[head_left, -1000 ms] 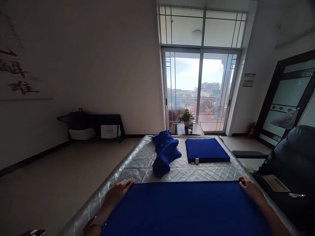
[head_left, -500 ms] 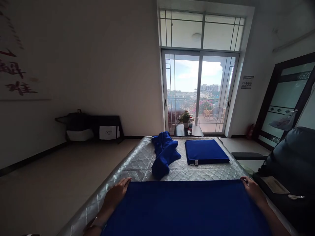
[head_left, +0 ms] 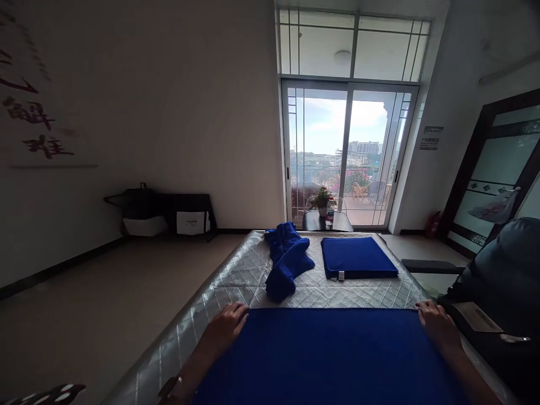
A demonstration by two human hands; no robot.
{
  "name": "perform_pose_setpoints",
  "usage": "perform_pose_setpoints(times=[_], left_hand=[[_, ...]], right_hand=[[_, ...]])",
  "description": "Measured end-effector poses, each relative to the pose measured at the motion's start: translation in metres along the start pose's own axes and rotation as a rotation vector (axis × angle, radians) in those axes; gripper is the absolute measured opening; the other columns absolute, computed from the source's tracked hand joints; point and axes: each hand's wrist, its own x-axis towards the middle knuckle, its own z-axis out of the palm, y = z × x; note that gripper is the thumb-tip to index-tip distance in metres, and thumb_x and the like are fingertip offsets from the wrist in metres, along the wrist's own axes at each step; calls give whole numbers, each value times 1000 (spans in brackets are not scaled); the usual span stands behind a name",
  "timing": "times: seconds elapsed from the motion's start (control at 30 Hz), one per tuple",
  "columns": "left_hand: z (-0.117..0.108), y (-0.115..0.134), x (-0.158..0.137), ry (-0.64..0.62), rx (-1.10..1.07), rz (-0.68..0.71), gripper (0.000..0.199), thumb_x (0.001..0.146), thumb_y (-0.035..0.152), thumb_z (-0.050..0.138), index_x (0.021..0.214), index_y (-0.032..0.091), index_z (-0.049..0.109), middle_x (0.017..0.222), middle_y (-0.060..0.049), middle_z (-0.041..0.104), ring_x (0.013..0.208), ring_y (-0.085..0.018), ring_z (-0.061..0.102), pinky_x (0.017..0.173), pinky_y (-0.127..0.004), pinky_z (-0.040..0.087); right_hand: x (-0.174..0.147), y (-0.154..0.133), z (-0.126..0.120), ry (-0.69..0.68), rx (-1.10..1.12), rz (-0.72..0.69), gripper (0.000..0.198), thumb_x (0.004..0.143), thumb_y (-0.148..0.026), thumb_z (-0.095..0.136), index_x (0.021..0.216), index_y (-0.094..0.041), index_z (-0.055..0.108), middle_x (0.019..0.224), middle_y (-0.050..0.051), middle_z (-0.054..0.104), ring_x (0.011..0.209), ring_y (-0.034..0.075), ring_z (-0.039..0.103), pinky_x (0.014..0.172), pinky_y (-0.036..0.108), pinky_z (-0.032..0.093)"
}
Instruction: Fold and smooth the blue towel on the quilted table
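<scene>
1. Blue towel (head_left: pixel 333 354) lies spread flat on the near part of the bed (head_left: pixel 236 275), stretched between the two hands; its far edge runs straight from one hand to the other.
2. Left hand (head_left: pixel 228 329) sits at the towel's far left corner, palm down, fingers curled on the edge. Grip looks closed on the corner, thumb side hidden under the cloth, so a true pinch cannot be told for sure.
3. Right hand (head_left: pixel 436 323) sits at the far right corner, palm down, fingers bent over the edge. Same here: on the cloth, apparently pinching it, underside not visible.
4. Both forearms run back toward the camera along the towel's left and right sides. Dark band on the left wrist (head_left: pixel 171 387).
5. Beyond the left hand, further up the bed: crumpled blue cloth (head_left: pixel 287 261), heaped and loose, apart from the spread towel.
6. Beyond and between the hands, nearer the right one: folded blue towel (head_left: pixel 356 257), neat square, white tag at its near edge, just beside the crumpled cloth.
7. Bed cover is silver, quilted in diamonds.
8. Right of the right hand: dark chair (head_left: pixel 502 281), with a paper card on it.
9. Past the bed's far end: small dark desk (head_left: pixel 314 222) with a potted plant (head_left: pixel 321 199) and a bottle (head_left: pixel 329 215), in front of the glass sliding door (head_left: pixel 348 152).
</scene>
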Motion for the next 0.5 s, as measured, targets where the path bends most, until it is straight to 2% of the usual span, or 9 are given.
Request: perform_pose_setpoints(times=[0.07,0.13,0.2,0.27,0.33,0.4,0.5], left_hand=[[7,8,-4,-36,-11,24,48,95,47,36,128,25,63,141,-6,64,133,-23,57,113,-38,46],[12,11,-7,-91,-32,25,55,95,54,34,136,26,57,152,-8,55,143,-25,47,122,-44,37],[14,8,-9,-160,-60,23,60,95,57,29,144,28,47,160,-7,45,149,-23,37,127,-45,27],[15,4,-10,-216,-60,7,63,96,59,24,149,30,37,164,-5,36,152,-20,29,128,-44,22],[16,-1,-11,-246,-34,-18,64,95,60,23,152,30,31,166,-6,31,154,-22,23,129,-45,19],[16,-4,-13,-252,-11,-46,66,95,60,23,153,29,26,167,-8,28,155,-27,20,128,-49,18],[16,-7,-16,-250,17,-76,69,95,61,21,154,26,23,167,-12,26,154,-30,20,127,-51,19]], right_hand=[[-2,-25,-16,-27,2,-79,42,87,-33,36,102,-29,75,111,16,74,104,28,68,90,46,54],[-7,-64,-33,-107,90,-145,41,89,-31,36,104,-30,74,114,14,74,106,24,67,95,42,53],[-19,-115,-48,-226,201,-225,41,90,-28,37,107,-31,74,117,11,74,108,22,67,99,40,52],[-38,-173,-56,-339,307,-373,42,90,-25,38,115,-31,72,123,9,73,116,22,65,105,40,49],[-61,-232,-55,-428,403,-532,46,91,-24,36,126,-31,66,132,8,70,125,23,61,108,42,47],[-86,-286,-45,-464,485,-641,49,95,-31,34,138,-29,57,141,9,64,133,24,56,115,44,42],[-115,-343,-20,-499,532,-649,59,94,-47,37,148,-24,43,157,11,46,147,28,39,123,51,30]])
